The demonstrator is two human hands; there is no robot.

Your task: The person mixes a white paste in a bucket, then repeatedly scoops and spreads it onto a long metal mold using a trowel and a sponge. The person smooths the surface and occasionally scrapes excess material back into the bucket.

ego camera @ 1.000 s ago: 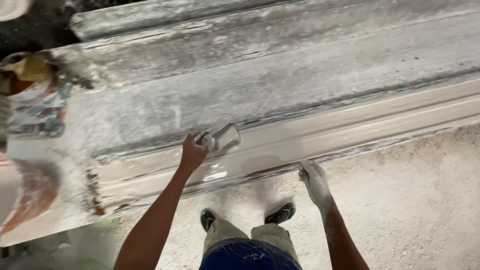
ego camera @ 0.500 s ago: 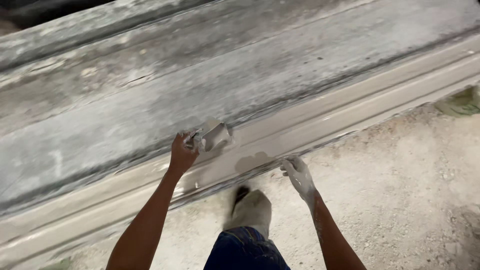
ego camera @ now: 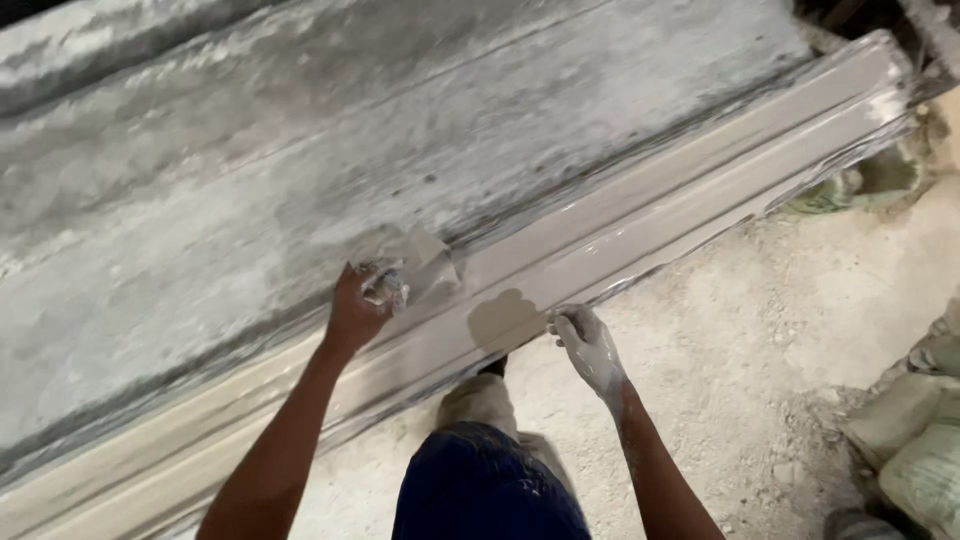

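Left grip (ego camera: pixel 357 310) closed around a plaster-caked scraping tool (ego camera: pixel 418 270), blade pale and smeared, pressed on the wet moulding (ego camera: pixel 640 215). Right hand (ego camera: pixel 588 345), plaster-white, fingers loosely spread, rests on the moulding's lower edge, near the tool.

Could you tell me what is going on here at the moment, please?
A person stands at a long wet plaster moulding lying along a dusty grey slab. The left hand holds a flat profile scraper pressed against the moulding's upper edge. The right hand, coated in white plaster, rests its fingers on the moulding's lower front edge. The surface looks smooth and glossy. Sacks sit on the gritty floor to the right.
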